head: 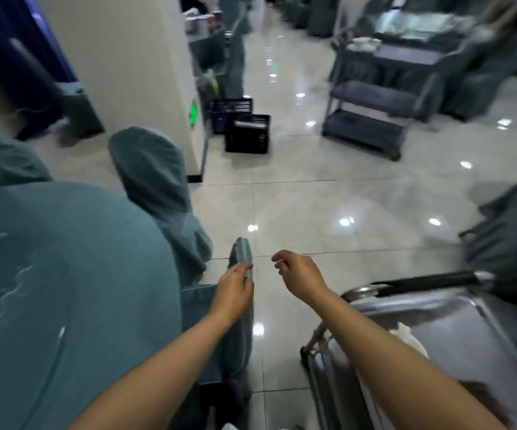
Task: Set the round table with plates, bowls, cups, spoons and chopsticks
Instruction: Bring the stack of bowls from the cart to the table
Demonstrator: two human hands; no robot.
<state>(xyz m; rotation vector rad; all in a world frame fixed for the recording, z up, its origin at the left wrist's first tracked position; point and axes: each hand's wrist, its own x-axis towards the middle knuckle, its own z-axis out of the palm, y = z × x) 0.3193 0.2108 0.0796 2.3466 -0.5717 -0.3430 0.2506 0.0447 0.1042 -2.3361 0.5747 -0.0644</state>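
Two bare hands reach out over a shiny tiled floor (297,193). The left hand (234,291) rests on the top of a chair (241,259) with a teal cover, and its fingers curl over the chair's top edge and hold it. The right hand (299,270) hangs in the air just beside the left one. Its fingers are loosely curled and it holds nothing.

The round table (65,274) fills the left side. It has a teal cloth and a clear glass top that shines. The part of the table that shows has no plates, bowls, cups, spoons or chopsticks on it. Another covered chair (154,178) stands at the far side of the table, next to a white pillar (120,72).

A metal cart (437,346) sits close by on the right, under the right arm. It has a dark handle bar at its far end. Something white lies on it, but it is too blurry to tell what.

Further off, two dark crates (244,128) stand on the floor by the pillar. A grey cart with shelves (375,97) stands at the back right, well apart from the hands. More covered chairs are in the back, all blurry.
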